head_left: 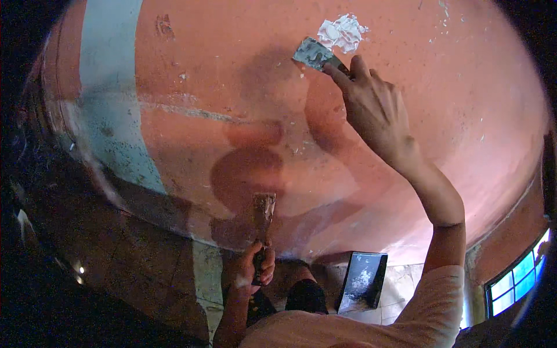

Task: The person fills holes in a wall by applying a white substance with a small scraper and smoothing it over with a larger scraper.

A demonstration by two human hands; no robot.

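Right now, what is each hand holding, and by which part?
The right hand grips a putty knife by its handle, blade by the white filler patch. The left hand grips a second scraper by its handle, blade up.

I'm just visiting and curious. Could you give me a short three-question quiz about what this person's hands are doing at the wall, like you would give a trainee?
1. True or false: the right hand holds a putty knife against the wall, just below a white filler patch.
2. What does the left hand hold?
A. a paint roller
B. a second scraper, blade up
C. a sponge
3. Fill in: the dark tray rests low down, on the person's ____ side of the left hand.

Key: 1 true; 2 B; 3 right.
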